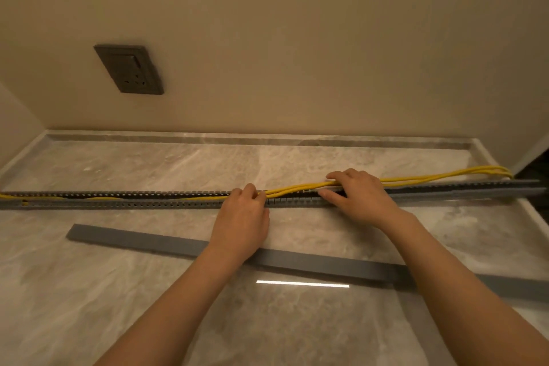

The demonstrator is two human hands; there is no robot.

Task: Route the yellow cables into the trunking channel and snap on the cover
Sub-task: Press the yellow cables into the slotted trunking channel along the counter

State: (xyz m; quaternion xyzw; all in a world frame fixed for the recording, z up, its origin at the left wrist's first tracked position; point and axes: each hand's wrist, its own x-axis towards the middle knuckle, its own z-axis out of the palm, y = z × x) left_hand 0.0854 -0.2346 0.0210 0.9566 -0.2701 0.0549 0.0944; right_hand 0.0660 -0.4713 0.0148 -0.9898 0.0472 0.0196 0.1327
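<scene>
The left hand (pixel 240 217) has its fingers curled and pinches the thin yellow cables (pixel 430 178) at the top of the grey slotted plastic trunking channel (pixel 148 202). Just beside it, the right hand (pixel 359 196) lies spread, fingers nearly straight, pressing on the cables and channel. The channel spans the veined marble worktop (pixel 148 166) from left edge to right edge, with the cables sunk inside it on the left and lifted out toward the far right corner. A long flat grey cover strip (pixel 142 239) lies nearer the front edge beneath both forearms.
</scene>
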